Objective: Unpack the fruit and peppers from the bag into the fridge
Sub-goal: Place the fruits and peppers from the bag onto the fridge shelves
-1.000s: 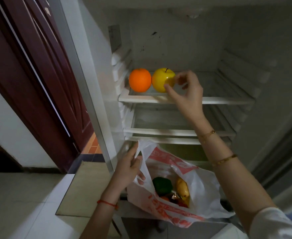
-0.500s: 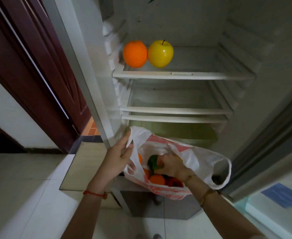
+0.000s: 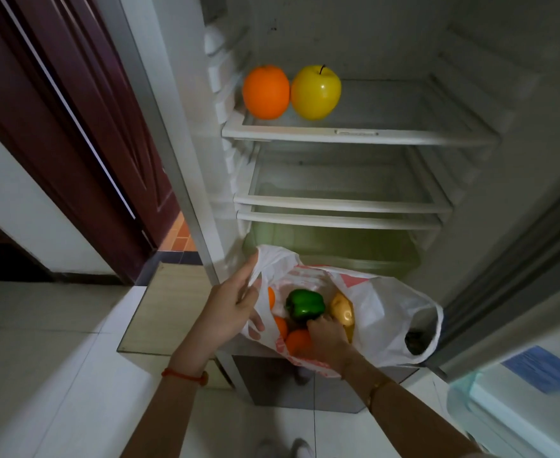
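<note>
My left hand (image 3: pixel 235 305) pinched the bag (image 3: pixel 381 312) rim open so my right hand (image 3: pixel 326 335), fingers curled, could grasp the green pepper (image 3: pixel 305 305).

My left hand (image 3: pixel 230 307) pinches the bag (image 3: pixel 381 312) rim open; my right hand (image 3: pixel 326 338) is inside beside the green pepper (image 3: pixel 305 305). Orange (image 3: pixel 266 91) and yellow apple (image 3: pixel 316 92) touch on the top shelf (image 3: pixel 404 135).

The top fridge shelf (image 3: pixel 354 135) carries an orange (image 3: pixel 265 92) touching a yellow apple (image 3: pixel 315 93).
</note>
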A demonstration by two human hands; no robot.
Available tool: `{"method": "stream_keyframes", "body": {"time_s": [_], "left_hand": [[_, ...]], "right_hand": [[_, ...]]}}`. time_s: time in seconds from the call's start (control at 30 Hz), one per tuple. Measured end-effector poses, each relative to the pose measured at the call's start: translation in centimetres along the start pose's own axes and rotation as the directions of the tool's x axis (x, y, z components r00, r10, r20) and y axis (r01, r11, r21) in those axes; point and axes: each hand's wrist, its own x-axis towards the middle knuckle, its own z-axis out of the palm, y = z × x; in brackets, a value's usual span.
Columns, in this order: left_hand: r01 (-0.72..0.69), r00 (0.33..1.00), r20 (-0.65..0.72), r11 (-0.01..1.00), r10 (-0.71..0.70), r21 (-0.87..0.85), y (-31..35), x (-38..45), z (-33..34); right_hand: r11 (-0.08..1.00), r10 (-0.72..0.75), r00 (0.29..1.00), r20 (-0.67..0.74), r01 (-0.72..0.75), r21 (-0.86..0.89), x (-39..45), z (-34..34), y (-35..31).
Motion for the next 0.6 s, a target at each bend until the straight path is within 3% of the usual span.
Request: {"method": "stream_keyframes", "body": {"time_s": [0.13,0.27,0.43,0.5,0.6], "left_hand": [[-0.014,1.0,-0.002,1.0,0.014,-0.004,-0.2,0.3,0.2],[-0.012,1.0,-0.007,0.999,0.011,-0.043,-0.2,0.8,0.3],[-0.048,0.999,-0.004,0.997,0.048,-0.055,-0.2,1.8,0.4],[-0.062,0.998,0.004,0.996,0.063,-0.065,-0.2,2.4,0.5],[-0.093,0.995,0.025,0.993,0.096,-0.076,0.2,3.0,0.7]], "right_hand": [[0.993,-0.004,1.0,-0.016,0.006,0.119,0.0,-0.2,0.7],[0.93,-0.006,1.0,0.028,-0.005,0.368,-0.7,-3.5,1.4],[0.622,-0.093,0.985,-0.143,0.17,0.764,-3.2,-9.1,1.5],[0.51,-0.126,0.968,-0.215,0.249,0.823,-4.4,-11.3,1.3],[0.461,-0.104,0.914,-0.393,0.394,0.795,-5.8,-14.7,1.0]]}}
